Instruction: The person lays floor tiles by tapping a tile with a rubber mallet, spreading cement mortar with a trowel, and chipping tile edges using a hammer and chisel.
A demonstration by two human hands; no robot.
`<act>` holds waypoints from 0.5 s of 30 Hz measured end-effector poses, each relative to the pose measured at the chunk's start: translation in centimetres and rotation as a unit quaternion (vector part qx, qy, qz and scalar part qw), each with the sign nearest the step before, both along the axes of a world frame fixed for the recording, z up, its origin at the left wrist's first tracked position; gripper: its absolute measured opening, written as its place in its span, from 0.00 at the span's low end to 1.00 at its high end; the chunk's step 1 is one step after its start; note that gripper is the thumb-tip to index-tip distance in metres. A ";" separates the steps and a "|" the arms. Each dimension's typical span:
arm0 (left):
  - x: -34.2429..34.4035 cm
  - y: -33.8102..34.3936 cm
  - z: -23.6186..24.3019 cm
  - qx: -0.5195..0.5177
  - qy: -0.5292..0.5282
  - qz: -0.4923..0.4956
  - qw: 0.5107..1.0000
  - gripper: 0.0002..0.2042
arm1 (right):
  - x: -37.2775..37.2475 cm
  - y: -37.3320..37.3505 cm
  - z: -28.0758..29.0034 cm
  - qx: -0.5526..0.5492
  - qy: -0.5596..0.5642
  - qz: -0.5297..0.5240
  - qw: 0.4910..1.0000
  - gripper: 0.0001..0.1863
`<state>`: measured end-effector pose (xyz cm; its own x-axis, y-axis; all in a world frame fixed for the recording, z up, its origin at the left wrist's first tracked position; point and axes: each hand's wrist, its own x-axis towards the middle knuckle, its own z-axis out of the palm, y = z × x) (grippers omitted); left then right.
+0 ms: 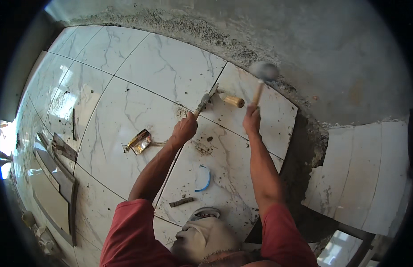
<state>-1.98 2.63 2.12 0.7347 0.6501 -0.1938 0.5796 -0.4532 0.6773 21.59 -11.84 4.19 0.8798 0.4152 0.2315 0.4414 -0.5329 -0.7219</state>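
My right hand (251, 120) is closed round the wooden handle of a mallet (265, 71). Its rounded pale and dark head is blurred, raised near the wall's foot. In my closed left hand (185, 128) is a narrow hand tool (203, 103), grey and mortar-smeared; its exact kind is unclear. The tool's tip points toward the joint between large white marbled tiles (166, 66). Just right of that tip, another tool with a thick wooden handle (234, 100) lies on the tile. A crumpled gold and dark packet (139, 141) rests left of my left forearm.
A curved blue plastic strip (205, 179) and a dark stick-like piece (181, 202) lie near my shoe (205, 213). Flat boards or tile pieces (55, 187) are stacked at the left. A rough cement wall (322, 58) bounds the far side; bare ground (300, 151) borders the tiles at right.
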 end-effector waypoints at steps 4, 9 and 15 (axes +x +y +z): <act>-1.6 0.4 -1.2 0.029 0.020 0.018 0.999 0.13 | -1.4 2.2 4.3 -0.043 0.254 0.000 0.966 0.30; 0.2 0.0 0.5 0.002 -0.007 0.004 1.000 0.12 | 2.4 -2.5 -0.8 -0.038 -0.080 -0.009 0.996 0.29; -1.0 -0.5 -0.3 0.014 -0.007 0.006 1.000 0.13 | -0.5 -3.3 0.5 0.036 0.047 -0.019 0.998 0.29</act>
